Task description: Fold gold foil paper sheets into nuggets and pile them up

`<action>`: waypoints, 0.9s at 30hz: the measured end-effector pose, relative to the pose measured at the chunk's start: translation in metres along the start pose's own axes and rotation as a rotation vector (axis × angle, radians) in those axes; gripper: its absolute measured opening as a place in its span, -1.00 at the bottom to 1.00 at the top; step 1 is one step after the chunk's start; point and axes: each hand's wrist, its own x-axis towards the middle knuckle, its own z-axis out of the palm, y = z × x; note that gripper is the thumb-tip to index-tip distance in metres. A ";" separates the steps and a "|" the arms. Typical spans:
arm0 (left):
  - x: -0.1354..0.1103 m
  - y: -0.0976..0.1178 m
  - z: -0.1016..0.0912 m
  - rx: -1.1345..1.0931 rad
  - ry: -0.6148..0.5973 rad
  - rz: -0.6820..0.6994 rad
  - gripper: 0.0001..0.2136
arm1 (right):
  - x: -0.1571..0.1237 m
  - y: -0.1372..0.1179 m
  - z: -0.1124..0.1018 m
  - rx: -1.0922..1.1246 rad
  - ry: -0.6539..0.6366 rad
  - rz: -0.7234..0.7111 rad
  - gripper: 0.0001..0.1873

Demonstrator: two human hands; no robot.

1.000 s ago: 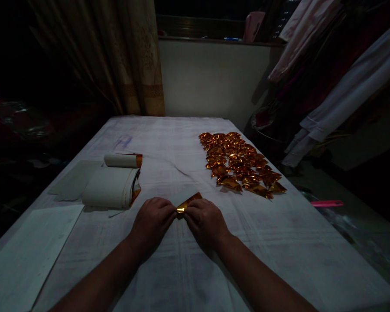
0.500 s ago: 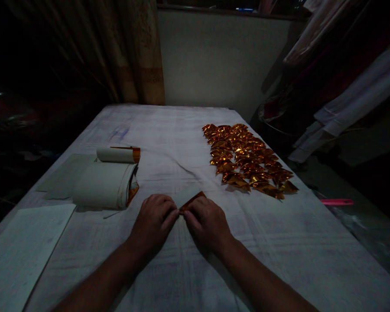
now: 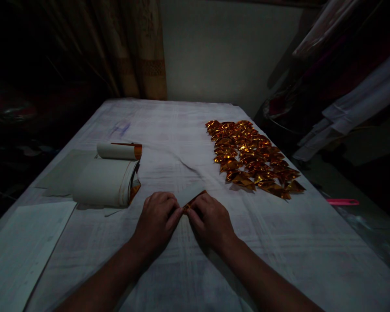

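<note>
A sheet of foil paper (image 3: 192, 194), pale on one face and copper-gold on the other, lies between my hands near the middle of the table. Its near edge is turned over, so a strip of gold shows. My left hand (image 3: 157, 216) pinches the left part of that edge between thumb and fingers. Close beside it, my right hand (image 3: 212, 219) grips the folded strip, thumb toward me. The fingers partly hide the paper. Rows of folded gold foil pieces (image 3: 247, 156) sit beyond my right hand.
Left of my hands lies a curled stack of pale-backed foil paper (image 3: 100, 182). A flat white sheet (image 3: 29, 242) is at the table's near left. Plaid cloth covers the table (image 3: 169, 277). Past its right edge are a pink handle (image 3: 342, 202) and hanging clothes (image 3: 360, 104).
The view has tilted slightly down and shifted. Both hands stay on the paper, and a little more of the folded gold strip shows between the thumbs.
</note>
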 end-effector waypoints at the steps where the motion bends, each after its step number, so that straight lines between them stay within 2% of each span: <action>1: 0.000 0.000 0.000 0.000 -0.004 0.000 -0.81 | 0.000 0.000 0.000 0.002 0.002 -0.003 -0.90; 13: 0.000 0.002 0.002 0.021 0.008 -0.008 -0.85 | -0.001 -0.001 0.005 -0.091 0.019 -0.025 -0.91; 27: -0.001 0.004 0.003 0.055 0.013 -0.003 -0.87 | -0.002 0.000 0.008 -0.097 0.037 -0.026 -0.91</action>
